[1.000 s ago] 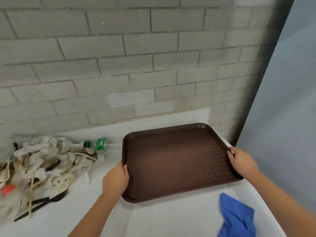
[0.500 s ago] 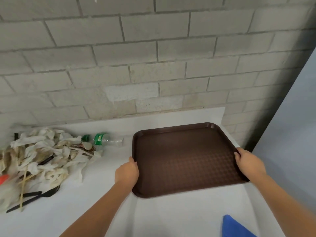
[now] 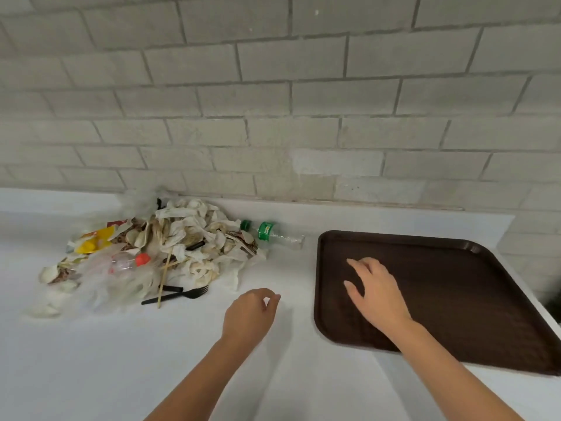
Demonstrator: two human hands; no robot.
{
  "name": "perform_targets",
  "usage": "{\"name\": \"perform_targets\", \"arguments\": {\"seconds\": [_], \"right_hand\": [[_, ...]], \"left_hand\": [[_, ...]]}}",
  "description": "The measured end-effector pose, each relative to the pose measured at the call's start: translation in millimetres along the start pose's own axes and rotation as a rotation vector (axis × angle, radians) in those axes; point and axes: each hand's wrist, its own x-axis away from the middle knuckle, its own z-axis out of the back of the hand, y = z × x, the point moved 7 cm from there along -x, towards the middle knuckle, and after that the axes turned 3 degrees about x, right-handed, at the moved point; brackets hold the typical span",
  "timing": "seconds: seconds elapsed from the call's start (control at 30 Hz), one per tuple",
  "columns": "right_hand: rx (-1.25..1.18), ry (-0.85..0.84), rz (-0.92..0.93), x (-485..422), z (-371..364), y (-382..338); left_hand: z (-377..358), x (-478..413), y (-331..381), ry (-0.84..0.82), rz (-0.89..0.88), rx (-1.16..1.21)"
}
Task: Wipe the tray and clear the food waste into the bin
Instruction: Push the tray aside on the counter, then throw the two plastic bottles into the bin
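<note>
tray (image 3: pixel 455 299) lies flat on the white table (image 3: pixel 91 360), at my right. my right hand (image 3: pixel 376 293) is over its left part, fingers spread, holding nothing; whether it touches i cannot tell. my left hand (image 3: pixel 249 314), loosely curled and empty, is between the tray and the food waste (image 3: pixel 182 238).

Matt brown textured plastic tray (image 3: pixel 455 293), crumpled paper waste (image 3: pixel 188 238), clear plastic bottle (image 3: pixel 273 233), possibly wooden stick (image 3: pixel 164 278)
</note>
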Motion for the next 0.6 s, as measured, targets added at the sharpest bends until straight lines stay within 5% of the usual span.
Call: {"name": "perform_targets", "arguments": {"seconds": [0.2, 0.43, 0.6], "right_hand": [[0.126, -0.092, 0.283, -80, -54, -129], [0.383, -0.299, -0.060, -150, -105, -145], [0.521, -0.311, -0.150, -147, -109, -143]], "left_hand": [[70, 12, -74, 0.126, 0.047, 0.144], [196, -1, -164, 0.402, -0.054, 0.273], [278, -26, -257, 0.617, -0.082, 0.133]]}}
